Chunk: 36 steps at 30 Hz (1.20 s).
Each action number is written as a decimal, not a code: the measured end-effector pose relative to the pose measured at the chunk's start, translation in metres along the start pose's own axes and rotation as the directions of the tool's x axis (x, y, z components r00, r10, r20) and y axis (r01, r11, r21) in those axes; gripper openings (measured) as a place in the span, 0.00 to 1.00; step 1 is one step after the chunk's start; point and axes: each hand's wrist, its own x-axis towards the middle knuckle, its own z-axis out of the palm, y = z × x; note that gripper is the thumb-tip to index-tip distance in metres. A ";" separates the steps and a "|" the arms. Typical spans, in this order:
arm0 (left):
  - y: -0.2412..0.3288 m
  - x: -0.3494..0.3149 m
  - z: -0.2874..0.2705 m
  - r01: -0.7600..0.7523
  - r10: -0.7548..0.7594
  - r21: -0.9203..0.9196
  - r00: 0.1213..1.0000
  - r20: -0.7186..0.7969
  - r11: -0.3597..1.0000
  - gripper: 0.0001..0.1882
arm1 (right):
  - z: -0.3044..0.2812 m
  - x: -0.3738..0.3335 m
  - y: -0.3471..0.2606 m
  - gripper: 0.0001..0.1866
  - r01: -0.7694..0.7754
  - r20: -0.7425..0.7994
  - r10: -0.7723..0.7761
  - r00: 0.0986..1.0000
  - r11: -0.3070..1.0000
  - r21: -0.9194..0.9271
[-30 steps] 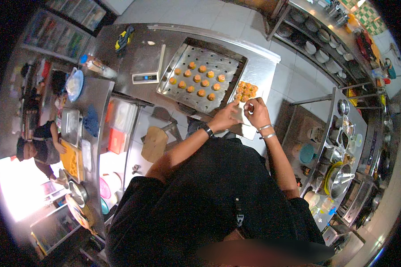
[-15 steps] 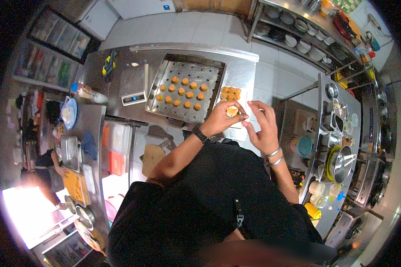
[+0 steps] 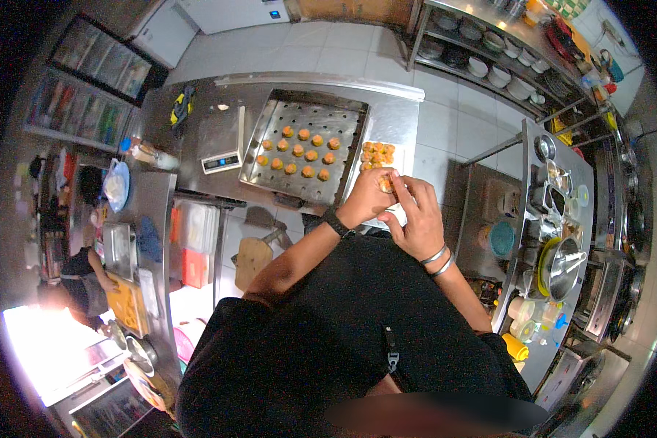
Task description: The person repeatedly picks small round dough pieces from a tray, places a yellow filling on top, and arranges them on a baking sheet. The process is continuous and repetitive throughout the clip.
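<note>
A small open-topped dumpling (image 3: pixel 385 185) with an orange-flecked filling sits in the curled fingers of my left hand (image 3: pixel 365 197), which wears a dark wristwatch. My right hand (image 3: pixel 420 223), with two silver bangles on its wrist, reaches its fingertips to the dumpling's right edge; its thumb is apart, lower down. Just beyond my hands, a group of similar dumplings (image 3: pixel 377 153) sits close together on a pale board or tray (image 3: pixel 400 164), partly hidden by my hands. To the left, a perforated metal tray (image 3: pixel 288 109) carries several spaced rows of orange-topped dumplings (image 3: pixel 297 150).
A digital scale (image 3: pixel 223 160) stands left of the tray on the steel table (image 3: pixel 193 128). A wooden board (image 3: pixel 253 263) is below the table edge. At far left another person (image 3: pixel 87 274) stands by a counter; at right a steel table (image 3: pixel 522 285) holds pans and tubs.
My right hand has moved left and closer, from beside the dumpling to fingertips touching it. My left hand has turned slightly, hiding more of the dumpling.
</note>
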 end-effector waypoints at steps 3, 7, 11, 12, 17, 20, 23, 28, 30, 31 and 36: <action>-0.009 0.001 0.001 0.009 -0.007 0.133 1.000 -0.016 0.991 0.10 | 0.000 0.003 -0.003 0.35 0.022 0.092 -0.015 0.996 0.997 -0.073; -0.014 -0.002 0.001 0.053 -0.051 0.095 0.998 -0.022 0.994 0.11 | 0.003 0.001 0.000 0.34 0.031 0.095 -0.026 0.995 0.998 -0.058; -0.011 -0.005 0.003 0.002 -0.002 0.002 0.999 -0.051 1.000 0.11 | 0.004 -0.001 -0.001 0.34 0.011 0.079 -0.007 0.997 0.999 -0.044; -0.011 -0.006 0.003 -0.027 0.025 -0.042 0.998 -0.064 0.999 0.10 | 0.004 -0.001 -0.001 0.34 0.003 0.068 -0.001 0.998 0.999 -0.034; -0.009 -0.009 -0.002 0.037 -0.036 0.011 0.999 -0.018 0.999 0.09 | 0.005 -0.005 0.003 0.33 0.017 0.141 -0.010 0.990 0.999 -0.045; -0.014 -0.008 -0.001 0.031 -0.032 -0.004 0.998 -0.046 0.999 0.10 | 0.006 -0.007 0.002 0.28 -0.102 0.010 0.102 0.995 0.995 0.016; -0.012 -0.005 0.001 -0.069 0.069 0.007 0.987 -0.145 0.998 0.13 | 0.008 -0.012 0.019 0.18 -0.221 -0.219 0.254 0.942 0.961 0.164; -0.008 -0.005 -0.013 0.118 -0.118 -0.093 0.993 0.000 0.989 0.08 | 0.051 -0.024 0.088 0.08 -0.493 -0.058 0.545 0.836 0.794 0.355; -0.014 0.001 -0.006 -0.033 0.029 -0.208 0.999 -0.023 0.978 0.08 | 0.083 -0.034 0.105 0.14 -0.505 -0.018 0.517 0.856 0.843 0.183; -0.017 0.005 -0.004 -0.045 0.039 -0.203 0.999 -0.036 0.978 0.08 | 0.092 -0.033 0.104 0.16 -0.503 -0.036 0.529 0.848 0.823 0.264; -0.025 0.016 0.008 -0.133 0.112 -0.108 0.977 -0.181 0.985 0.09 | 0.079 -0.022 0.069 0.17 -0.471 0.472 0.550 0.689 -0.156 0.868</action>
